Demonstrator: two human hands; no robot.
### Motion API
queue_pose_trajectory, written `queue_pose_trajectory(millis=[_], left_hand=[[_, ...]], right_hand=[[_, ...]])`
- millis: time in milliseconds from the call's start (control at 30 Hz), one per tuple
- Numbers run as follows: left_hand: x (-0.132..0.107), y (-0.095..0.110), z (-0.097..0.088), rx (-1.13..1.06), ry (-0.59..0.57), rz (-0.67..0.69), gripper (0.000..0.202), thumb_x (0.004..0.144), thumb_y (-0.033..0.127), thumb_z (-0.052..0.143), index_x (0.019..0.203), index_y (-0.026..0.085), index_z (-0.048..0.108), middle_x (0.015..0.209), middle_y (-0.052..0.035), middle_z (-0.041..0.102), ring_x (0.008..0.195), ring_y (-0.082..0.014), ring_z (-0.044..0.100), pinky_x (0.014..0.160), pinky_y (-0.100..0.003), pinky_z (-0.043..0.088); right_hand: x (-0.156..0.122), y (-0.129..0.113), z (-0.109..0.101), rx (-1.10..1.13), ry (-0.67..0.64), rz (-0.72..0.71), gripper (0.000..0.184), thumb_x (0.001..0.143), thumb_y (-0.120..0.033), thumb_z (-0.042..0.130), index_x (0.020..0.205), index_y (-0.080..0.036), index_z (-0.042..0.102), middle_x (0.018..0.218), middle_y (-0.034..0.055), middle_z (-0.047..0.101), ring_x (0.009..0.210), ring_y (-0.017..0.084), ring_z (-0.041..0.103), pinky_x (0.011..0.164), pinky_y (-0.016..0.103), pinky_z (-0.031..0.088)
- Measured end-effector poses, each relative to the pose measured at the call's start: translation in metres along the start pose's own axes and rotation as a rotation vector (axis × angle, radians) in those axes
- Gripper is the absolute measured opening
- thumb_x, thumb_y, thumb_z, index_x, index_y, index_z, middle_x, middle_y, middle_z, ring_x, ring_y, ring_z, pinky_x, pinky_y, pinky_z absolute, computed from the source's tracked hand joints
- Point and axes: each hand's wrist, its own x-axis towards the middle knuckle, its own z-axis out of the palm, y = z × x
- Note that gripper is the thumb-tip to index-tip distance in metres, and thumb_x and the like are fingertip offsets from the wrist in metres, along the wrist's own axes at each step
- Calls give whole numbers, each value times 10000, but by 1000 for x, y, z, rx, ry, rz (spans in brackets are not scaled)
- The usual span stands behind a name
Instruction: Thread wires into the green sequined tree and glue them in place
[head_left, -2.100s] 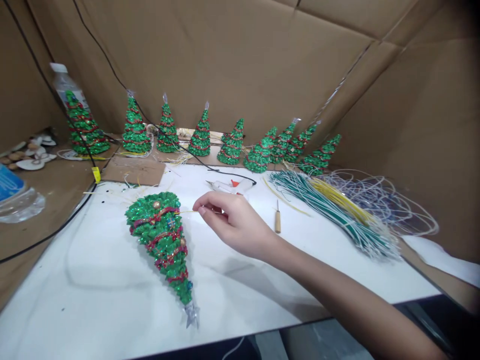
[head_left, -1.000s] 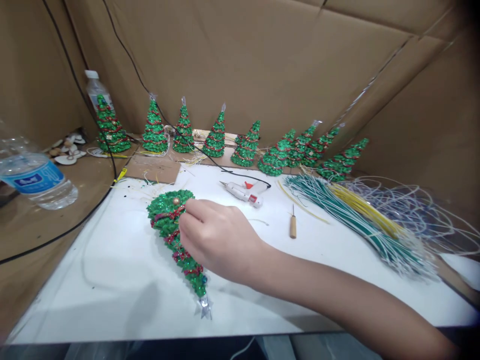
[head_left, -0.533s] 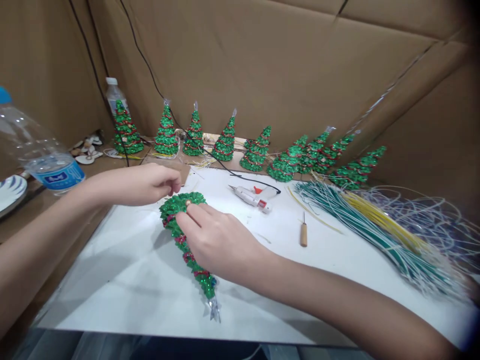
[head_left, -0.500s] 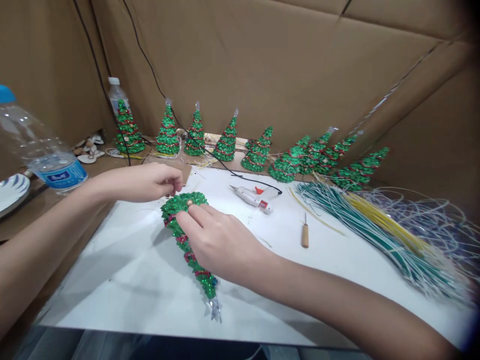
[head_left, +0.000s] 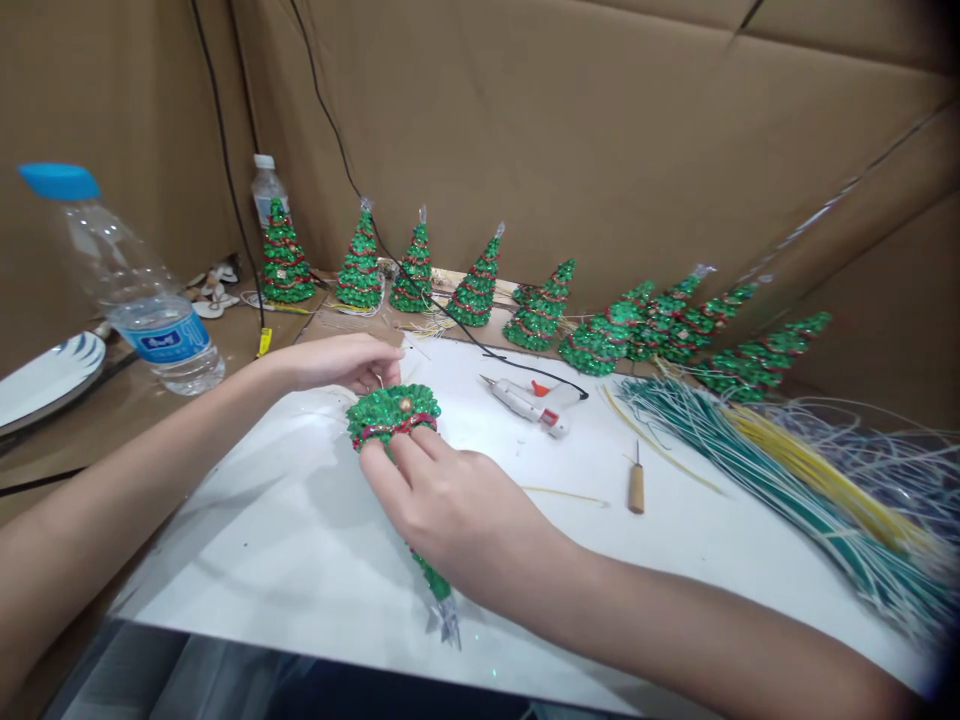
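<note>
A small green beaded Christmas tree (head_left: 394,408) with red trim and a gold bead lies on its side. Its wide base faces away from me, and its clear star tip (head_left: 447,622) points toward me. My right hand (head_left: 454,490) is closed around the tree's middle from above, hiding much of it. At the far side of the base, my left hand (head_left: 360,362) is pinched with its fingers curled. A thin pale strand shows by those fingertips, but what they hold is too small to make out.
Several similar trees (head_left: 476,290) stand along the back. On the white board (head_left: 300,580) lie a glue gun (head_left: 525,405), a wooden-handled awl (head_left: 636,485) and bundles of green and yellow strands (head_left: 750,470). At left are a water bottle (head_left: 161,335) and a plate (head_left: 49,380).
My view has swung a little left. My left hand has come in against the tree's base. The tree has turned in my right hand, so more red trim shows near its base.
</note>
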Motion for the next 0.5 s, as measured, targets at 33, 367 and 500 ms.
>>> queue_pose_trajectory(millis=[33, 367, 500], left_hand=[[0, 0, 0, 1, 4, 2, 397, 780, 537, 609, 724, 144, 614, 720, -14, 614, 628, -117, 532, 617, -256, 402], [-3, -3, 1, 180, -93, 60, 526, 769, 633, 636, 552, 170, 511, 550, 43, 364, 512, -93, 271, 501, -275, 217], [-6, -2, -1, 197, -144, 66, 505, 754, 616, 669, 550, 163, 579, 529, 34, 419, 500, -90, 301, 496, -265, 242]], right_hand=[[0, 0, 0, 5, -11, 4, 235, 904, -42, 376, 1084, -106, 513, 807, 97, 622, 745, 214, 585, 465, 278, 352], [-5, 2, -1, 82, -33, 132, 169, 833, -29, 464, 911, -161, 534, 703, 37, 594, 604, 177, 553, 459, 297, 211], [-11, 6, 7, 127, 53, 228, 156, 852, -40, 472, 813, -156, 569, 666, 34, 583, 570, 159, 539, 489, 294, 253]])
